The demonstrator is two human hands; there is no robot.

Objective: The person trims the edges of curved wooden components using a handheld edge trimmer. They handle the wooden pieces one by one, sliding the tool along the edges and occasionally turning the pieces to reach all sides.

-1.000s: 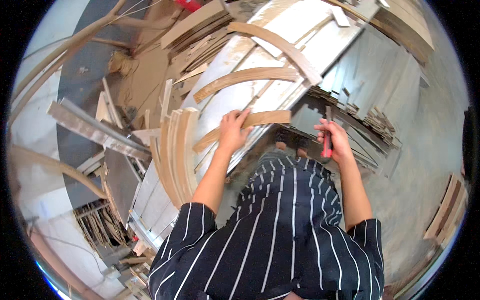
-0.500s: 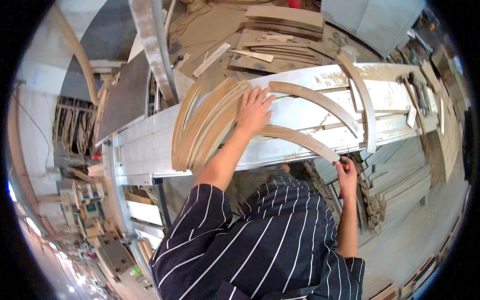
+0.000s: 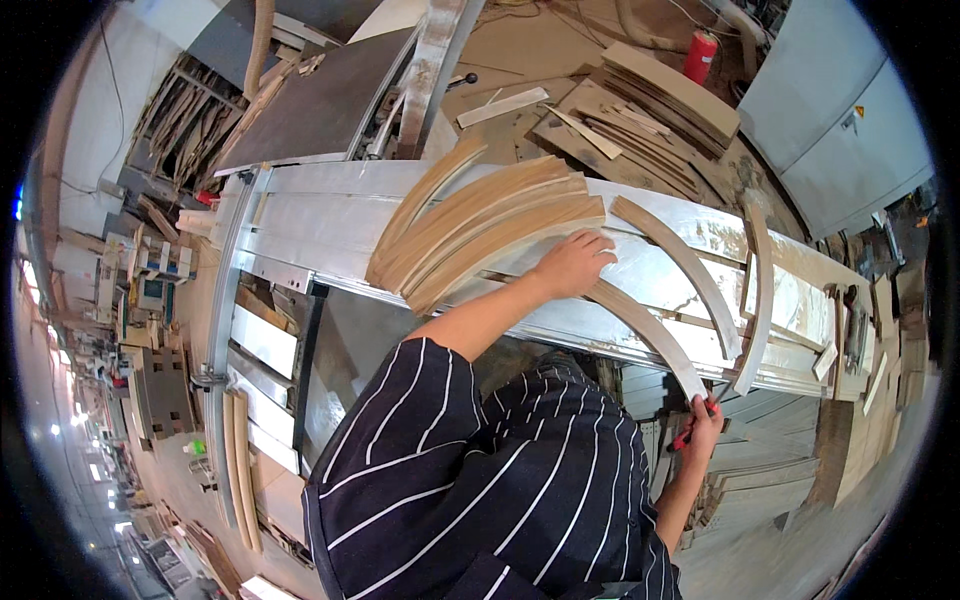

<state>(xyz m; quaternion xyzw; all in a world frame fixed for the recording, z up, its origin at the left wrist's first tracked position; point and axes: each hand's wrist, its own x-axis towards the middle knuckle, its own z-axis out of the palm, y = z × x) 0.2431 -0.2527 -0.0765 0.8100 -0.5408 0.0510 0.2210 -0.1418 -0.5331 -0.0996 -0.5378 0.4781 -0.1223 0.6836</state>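
My left hand (image 3: 577, 265) lies over the aluminium bench, fingers loosely bent and partly apart, at the upper end of a curved wooden strip (image 3: 650, 332). Whether it touches that strip I cannot tell. Closed fingers of my right hand (image 3: 703, 428) hold a slim red-handled tool (image 3: 684, 440) with a metal tip, close against the strip's lower end; its exact kind is unclear. Just beyond my left hand is a stack of curved wooden pieces (image 3: 490, 225). Two more curved strips lie to the right, one greyish (image 3: 685, 262) and one paler (image 3: 762, 290).
The long metal bench (image 3: 310, 215) runs across in front of me. Behind it are stacked boards (image 3: 670, 95), a red cylinder (image 3: 700, 57) and a grey cabinet (image 3: 840, 130). An upright metal post (image 3: 425, 85) stands at the far side. Sheets lean below the bench at right.
The view has turned, shifting the scene. My left hand has come off the stack's end and nearer to the curved strip, its fingers less spread. My right hand keeps the red-handled tool at the strip's lower end.
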